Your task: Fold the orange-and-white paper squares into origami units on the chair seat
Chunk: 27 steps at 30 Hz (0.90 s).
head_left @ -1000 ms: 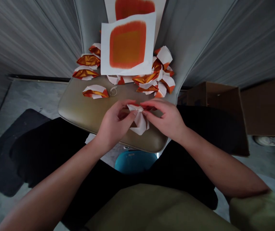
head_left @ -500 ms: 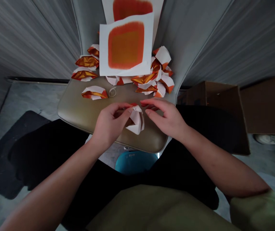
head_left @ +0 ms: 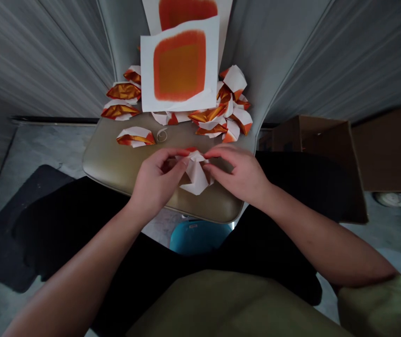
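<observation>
Your left hand [head_left: 156, 180] and right hand [head_left: 240, 173] pinch a white folded paper [head_left: 196, 175] between their fingers [head_left: 175, 157] above the tan chair seat [head_left: 107, 164]; orange-gold folded papers [head_left: 207, 115] lie at twelve o'clock.

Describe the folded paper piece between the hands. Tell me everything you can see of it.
The folded paper piece is mostly matte white, with a sliver of orange-red at its top. It is creased into angular flaps ending in points, and its inner folds are hidden. The left hand pinches its left side, and the right hand meets its right side. It sits over the tan chair seat; contact with the seat cannot be told.
</observation>
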Available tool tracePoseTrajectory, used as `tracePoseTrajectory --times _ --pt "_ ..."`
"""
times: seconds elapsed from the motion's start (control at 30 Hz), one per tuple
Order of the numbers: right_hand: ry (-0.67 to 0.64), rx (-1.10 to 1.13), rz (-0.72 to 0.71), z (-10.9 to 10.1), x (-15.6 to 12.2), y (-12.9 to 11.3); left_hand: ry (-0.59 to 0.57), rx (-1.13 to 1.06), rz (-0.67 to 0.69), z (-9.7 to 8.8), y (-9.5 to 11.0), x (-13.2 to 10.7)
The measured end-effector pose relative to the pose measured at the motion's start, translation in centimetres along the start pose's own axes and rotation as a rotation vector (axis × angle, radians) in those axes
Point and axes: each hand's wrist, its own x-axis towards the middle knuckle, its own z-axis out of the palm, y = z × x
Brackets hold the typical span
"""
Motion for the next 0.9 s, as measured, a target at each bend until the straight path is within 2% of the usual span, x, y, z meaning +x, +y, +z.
tracePoseTrajectory --times 0.1,0.27,0.37,0.63,0.9 --pt "0.026 -0.096 -0.063 -0.1 0.0 0.1 0.006 0.111 0.065 0.0 -0.3 -0.2" --pt "0.052 -0.235 -0.158 -0.3 0.1 0.0 0.056 0.256 0.309 -0.2 -1.0 -0.3" --pt "0.071 -0.291 -0.176 -0.4 0.1 -0.1 0.075 0.32 0.407 -0.5 -1.0 -0.4" --pt "0.169 -0.344 -0.229 -0.5 -0.1 0.1 0.143 0.489 0.571 -0.8 -0.9 -0.2" --pt "0.188 -0.375 -0.247 -0.5 -0.1 0.0 0.073 0.499 0.713 -1.2 -0.8 -0.5"
